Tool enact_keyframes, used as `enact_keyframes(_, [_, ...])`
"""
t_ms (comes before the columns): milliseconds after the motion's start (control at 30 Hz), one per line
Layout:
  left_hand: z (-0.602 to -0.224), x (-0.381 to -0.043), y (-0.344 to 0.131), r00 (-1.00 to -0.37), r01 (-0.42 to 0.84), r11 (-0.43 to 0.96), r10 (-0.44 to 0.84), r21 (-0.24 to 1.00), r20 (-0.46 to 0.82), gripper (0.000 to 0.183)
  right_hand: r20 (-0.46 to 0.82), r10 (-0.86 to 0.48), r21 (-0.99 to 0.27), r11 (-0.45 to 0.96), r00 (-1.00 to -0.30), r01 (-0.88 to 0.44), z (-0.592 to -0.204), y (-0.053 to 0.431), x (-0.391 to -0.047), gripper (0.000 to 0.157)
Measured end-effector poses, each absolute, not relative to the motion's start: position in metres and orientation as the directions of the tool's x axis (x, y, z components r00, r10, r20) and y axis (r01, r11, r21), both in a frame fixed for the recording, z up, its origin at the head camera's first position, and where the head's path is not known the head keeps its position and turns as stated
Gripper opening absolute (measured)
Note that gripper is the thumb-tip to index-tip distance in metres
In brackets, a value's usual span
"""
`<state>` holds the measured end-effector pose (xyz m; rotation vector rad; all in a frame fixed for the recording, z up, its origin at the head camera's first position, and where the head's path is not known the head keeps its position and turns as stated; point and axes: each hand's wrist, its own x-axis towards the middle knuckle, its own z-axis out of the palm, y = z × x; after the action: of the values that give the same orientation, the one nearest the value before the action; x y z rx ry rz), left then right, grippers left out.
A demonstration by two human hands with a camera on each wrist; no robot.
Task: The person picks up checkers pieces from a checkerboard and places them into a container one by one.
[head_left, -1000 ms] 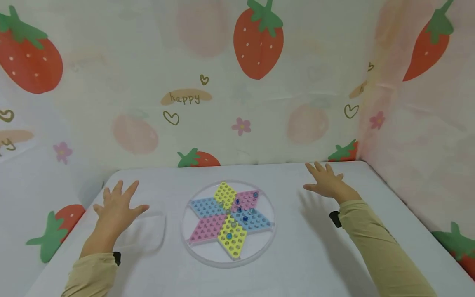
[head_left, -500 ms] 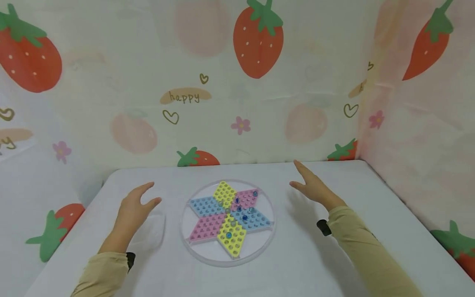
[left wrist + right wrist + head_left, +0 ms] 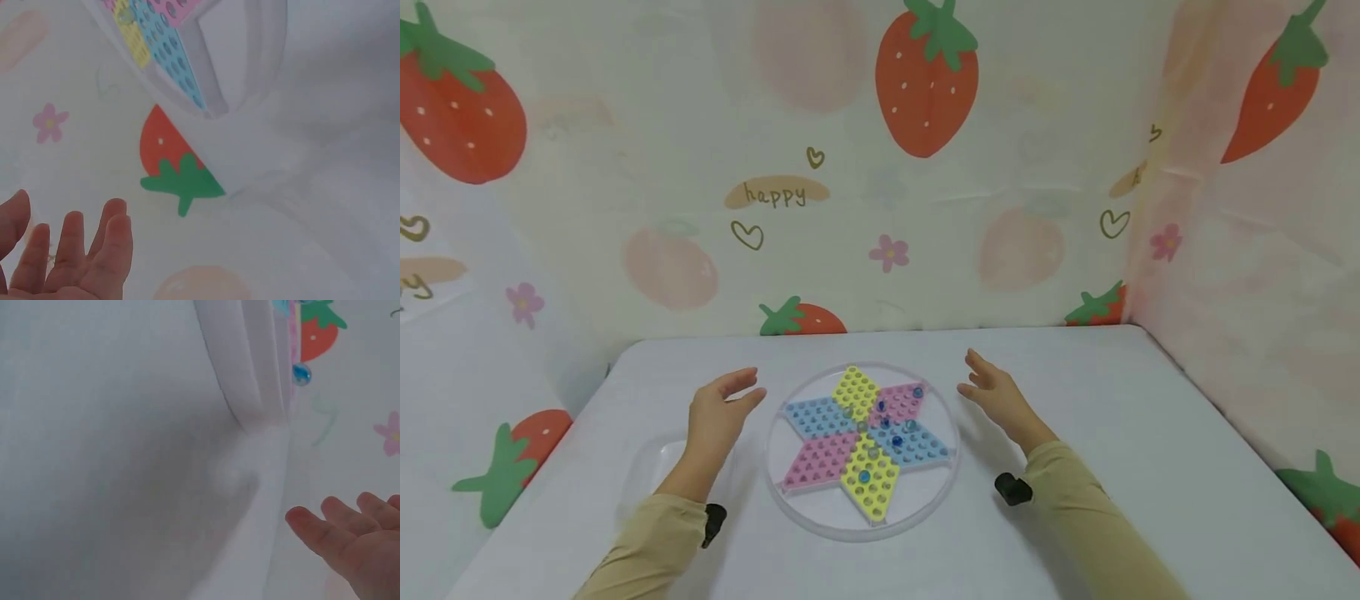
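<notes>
A round Chinese checkers board (image 3: 805, 512) lies mid-table, its six-pointed star in yellow, pink and blue. Several glass marbles sit in its holes, among them a light blue marble (image 3: 864, 477) in the near yellow point and a dark blue marble (image 3: 897, 441) on the right blue one. To the board's left my left hand (image 3: 717, 421) hovers with relaxed fingers and nothing in it. My right hand (image 3: 1003, 400) is on the other side, in the air, its fingers loosely extended and holding nothing. In the right wrist view a blue marble (image 3: 302, 374) shows at the board's edge.
A clear plastic tray (image 3: 643, 467) stands on the white table (image 3: 1157, 433) at the left, partly hidden behind the left forearm. A strawberry-printed cloth (image 3: 1045, 125) hangs behind the table and along both sides.
Both hands have moved inward toward the board, the left one to the right and the right one to the left. Their spread fingers have drawn closer together. The marbles stay in place.
</notes>
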<state>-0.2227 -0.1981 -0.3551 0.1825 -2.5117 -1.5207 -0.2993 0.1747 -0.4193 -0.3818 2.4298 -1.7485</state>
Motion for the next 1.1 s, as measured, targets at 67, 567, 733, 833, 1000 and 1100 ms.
enact_keyframes(67, [-0.356,-0.224,-0.191,-0.979,-0.013,0.441,-0.190,0.898,0.079,0.041,0.017,-0.259,-0.961,0.262,-0.966,-0.087,-0.424,0.171,-0.300,0.071])
enact_keyframes(567, [-0.383,-0.244,-0.149,-0.985,-0.115,0.264,-0.152,0.958,-0.076,0.039,-0.121,-0.188,-0.991,0.079,-0.975,0.108,-0.445,0.155,-0.304,0.066])
enact_keyframes(733, [-0.393,-0.249,-0.142,-0.985,-0.126,0.258,-0.150,0.958,-0.089,0.037,-0.177,-0.178,-0.984,0.057,-0.968,0.169,-0.446,0.152,-0.305,0.064])
enact_keyframes(833, [-0.397,-0.253,-0.138,-0.986,-0.130,0.260,-0.138,0.957,-0.096,0.036,-0.222,-0.160,-0.975,0.045,-0.962,0.218,-0.447,0.152,-0.307,0.063])
enact_keyframes(1000, [-0.399,-0.261,-0.132,-0.980,-0.185,0.219,-0.113,0.958,-0.163,0.038,-0.275,-0.117,-0.961,0.059,-0.954,0.270,-0.450,0.150,-0.312,0.060])
enact_keyframes(1100, [-0.401,-0.266,-0.129,-0.974,-0.222,0.197,-0.093,0.955,-0.207,0.039,-0.282,-0.104,-0.959,0.076,-0.954,0.275,-0.452,0.150,-0.314,0.058])
